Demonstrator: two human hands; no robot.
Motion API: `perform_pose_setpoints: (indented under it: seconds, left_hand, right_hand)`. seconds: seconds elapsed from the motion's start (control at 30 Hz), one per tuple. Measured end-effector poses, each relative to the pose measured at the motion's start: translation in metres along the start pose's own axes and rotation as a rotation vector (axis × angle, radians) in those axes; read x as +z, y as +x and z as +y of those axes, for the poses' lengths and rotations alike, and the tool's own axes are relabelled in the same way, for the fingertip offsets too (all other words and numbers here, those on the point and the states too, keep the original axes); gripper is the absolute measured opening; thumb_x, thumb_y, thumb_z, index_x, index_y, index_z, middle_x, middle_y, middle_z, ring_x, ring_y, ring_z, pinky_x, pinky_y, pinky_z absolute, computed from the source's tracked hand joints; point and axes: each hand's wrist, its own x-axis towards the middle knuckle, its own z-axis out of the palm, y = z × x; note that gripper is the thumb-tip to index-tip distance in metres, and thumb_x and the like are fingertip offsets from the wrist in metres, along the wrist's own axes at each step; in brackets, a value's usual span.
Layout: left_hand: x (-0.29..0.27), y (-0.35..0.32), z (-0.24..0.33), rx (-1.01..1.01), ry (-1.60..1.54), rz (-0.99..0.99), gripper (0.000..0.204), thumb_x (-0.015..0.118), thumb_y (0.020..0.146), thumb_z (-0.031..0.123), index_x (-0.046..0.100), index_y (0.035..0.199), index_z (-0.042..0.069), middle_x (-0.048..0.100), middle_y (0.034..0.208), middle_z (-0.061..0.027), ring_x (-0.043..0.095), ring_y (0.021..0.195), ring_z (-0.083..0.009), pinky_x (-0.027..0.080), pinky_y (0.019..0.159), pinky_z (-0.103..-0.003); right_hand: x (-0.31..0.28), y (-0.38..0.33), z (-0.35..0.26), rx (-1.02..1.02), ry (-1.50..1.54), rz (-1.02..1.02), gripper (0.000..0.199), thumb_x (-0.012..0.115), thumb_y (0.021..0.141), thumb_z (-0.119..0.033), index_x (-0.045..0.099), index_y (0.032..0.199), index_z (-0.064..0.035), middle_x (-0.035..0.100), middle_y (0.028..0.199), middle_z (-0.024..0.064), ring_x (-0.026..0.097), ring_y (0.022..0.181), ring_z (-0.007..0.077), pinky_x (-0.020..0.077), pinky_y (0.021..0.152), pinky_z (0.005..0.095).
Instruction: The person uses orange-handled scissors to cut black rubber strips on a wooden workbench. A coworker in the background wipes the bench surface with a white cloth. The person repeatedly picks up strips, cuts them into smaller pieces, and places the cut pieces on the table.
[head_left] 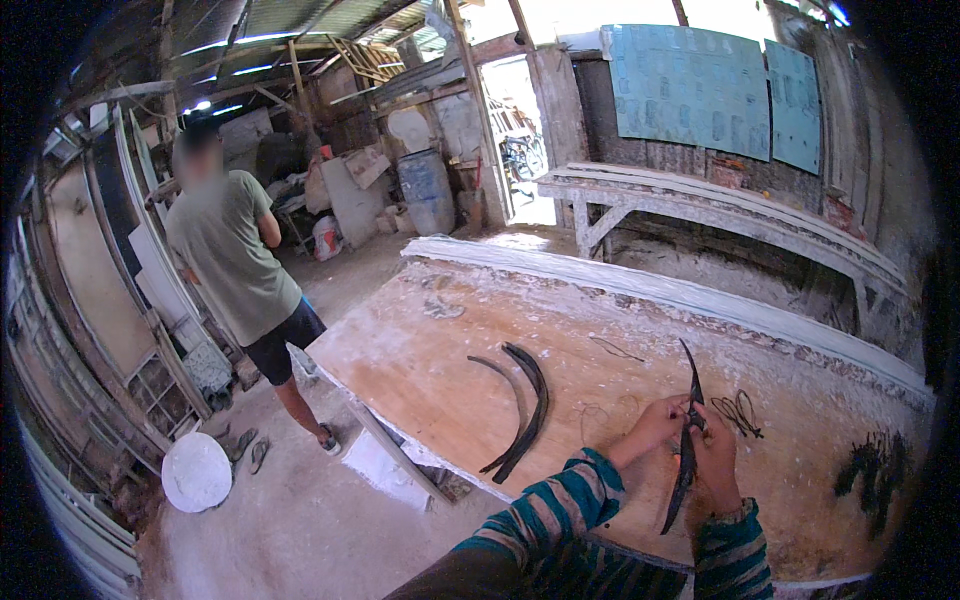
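Observation:
Above the near right part of the wooden table [440,350], my left hand [655,428] and my right hand [714,462] are close together around the middle of a dark, curved strip [680,495]. Its pointed ends stick out beyond my fingers, one away from me and one toward me. Both hands have their fingers closed on it; the exact grip is partly hidden. To the left lie more dark curved strips [532,410], some bunched and a thinner one beside them. A loop of thin dark cord [737,412] rests just right of my hands.
A dark tangled pile [873,470] sits on the table's right side. A white-coated beam [640,290] runs along the far edge. A person in a green shirt [235,260] stands left of the table. Beyond are a long bench [720,205] and a blue barrel [427,192].

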Motion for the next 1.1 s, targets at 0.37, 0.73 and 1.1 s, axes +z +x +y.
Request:
perform_pose_setpoints:
  seconds: [0.37,0.73,1.1]
  left_hand:
    - [0.003,-0.003,0.017,-0.224,-0.199,-0.018,0.035,0.052,0.085,0.009,0.047,0.119,0.007,0.054,0.071,-0.0007,0.052,0.058,-0.0078,0.047,0.051,-0.022]
    - [-0.003,0.001,-0.001,-0.239,-0.14,0.081,0.01,0.053,0.087,0.016,0.053,0.086,0.006,0.053,0.068,-0.0002,0.048,0.052,-0.0076,0.043,0.045,-0.022]
    - [-0.007,-0.002,0.008,-0.382,-0.607,0.046,0.013,0.05,0.086,0.021,0.054,0.093,0.01,0.057,0.083,-0.0002,0.053,0.071,-0.0109,0.045,0.061,-0.025]
  right_hand:
    - [-0.007,0.0,0.0,0.304,0.469,0.026,0.041,0.05,0.08,0.007,0.05,0.119,-0.0015,0.057,0.095,0.0062,0.056,0.079,0.0131,0.0461,0.067,0.0245]
    - [-0.005,0.0,-0.01,0.34,0.469,-0.048,0.042,0.049,0.08,0.008,0.05,0.12,-0.0028,0.056,0.092,0.0043,0.055,0.079,0.0111,0.0447,0.067,0.0223]
    - [0.0,0.0,0.026,0.296,0.513,-0.036,0.043,0.052,0.079,0.008,0.049,0.121,-0.0015,0.058,0.085,0.0015,0.053,0.075,0.0087,0.0429,0.068,0.0218]
